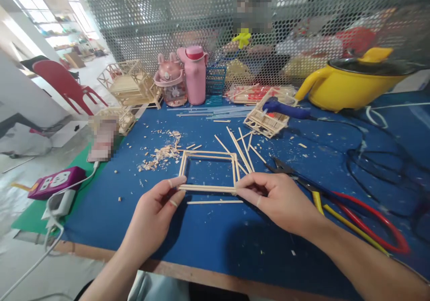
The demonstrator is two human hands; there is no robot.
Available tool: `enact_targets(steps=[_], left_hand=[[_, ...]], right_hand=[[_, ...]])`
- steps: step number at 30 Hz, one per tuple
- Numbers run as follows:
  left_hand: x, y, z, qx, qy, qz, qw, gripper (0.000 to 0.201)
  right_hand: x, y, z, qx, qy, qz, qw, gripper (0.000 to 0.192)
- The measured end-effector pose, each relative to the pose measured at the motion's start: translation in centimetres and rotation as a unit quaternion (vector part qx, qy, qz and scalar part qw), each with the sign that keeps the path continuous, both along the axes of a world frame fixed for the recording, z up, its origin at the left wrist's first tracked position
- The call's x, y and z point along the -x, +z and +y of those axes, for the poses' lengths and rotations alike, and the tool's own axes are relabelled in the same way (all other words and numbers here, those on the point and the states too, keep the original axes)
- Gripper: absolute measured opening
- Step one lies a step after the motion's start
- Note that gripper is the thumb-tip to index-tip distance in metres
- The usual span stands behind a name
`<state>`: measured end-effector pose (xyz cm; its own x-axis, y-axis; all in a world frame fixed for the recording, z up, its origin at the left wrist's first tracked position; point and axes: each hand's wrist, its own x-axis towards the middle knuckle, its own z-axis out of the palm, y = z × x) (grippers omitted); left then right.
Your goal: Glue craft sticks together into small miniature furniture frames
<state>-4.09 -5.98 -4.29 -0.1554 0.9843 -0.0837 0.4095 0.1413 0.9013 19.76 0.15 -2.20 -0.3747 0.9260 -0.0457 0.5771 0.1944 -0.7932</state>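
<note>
A rectangular frame of thin wooden sticks (pixel 208 188) is held over the blue tabletop, its near side toward me. My left hand (pixel 157 209) pinches its near left corner between thumb and fingers. At the near right corner, my right hand (pixel 268 198) grips it the same way. Some fingers of both hands have pale wraps on them. Just in front of the frame a single loose stick (pixel 215 202) lies on the table. Several more loose sticks (pixel 240 148) lie behind its right end, and a heap of wood offcuts (pixel 164 153) is at its back left.
Pliers (pixel 285 169), red-handled tool (pixel 376 229) and cables lie at right. A blue glue gun (pixel 285 109) rests on a small stick structure (pixel 262 119). Behind are a yellow pot (pixel 356 86), pink bottle (pixel 195 77), stick model (pixel 131 83) and mesh screen (pixel 168 14). A phone (pixel 102 139) stands left.
</note>
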Motion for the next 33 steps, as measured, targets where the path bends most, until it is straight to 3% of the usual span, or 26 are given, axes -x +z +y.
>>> enact_targets(steps=[11, 15, 24, 28, 33], left_hand=[[0.0, -1.0, -0.2, 0.032, 0.066, -0.096, 0.993, 0.038], [0.1, -1.0, -0.2, 0.031, 0.083, -0.078, 0.993, 0.035], [0.2, -0.7, 0.0, 0.039, 0.077, -0.048, 0.995, 0.037], [0.3, -0.9, -0.1, 0.041, 0.075, -0.044, 0.995, 0.038], [0.3, -1.0, -0.3, 0.047, 0.084, -0.043, 0.994, 0.04]], right_hand=[[-0.3, -0.2, 0.2, 0.037, 0.008, 0.002, 0.999, 0.016], [-0.5, -0.3, 0.3, 0.008, 0.018, -0.01, 1.0, 0.018], [-1.3, -0.5, 0.3, 0.013, 0.058, 0.029, 0.998, 0.02], [-1.4, -0.2, 0.2, -0.014, 0.083, 0.013, 0.996, 0.013], [-1.5, -0.1, 0.2, -0.119, 0.115, -0.032, 0.986, 0.019]])
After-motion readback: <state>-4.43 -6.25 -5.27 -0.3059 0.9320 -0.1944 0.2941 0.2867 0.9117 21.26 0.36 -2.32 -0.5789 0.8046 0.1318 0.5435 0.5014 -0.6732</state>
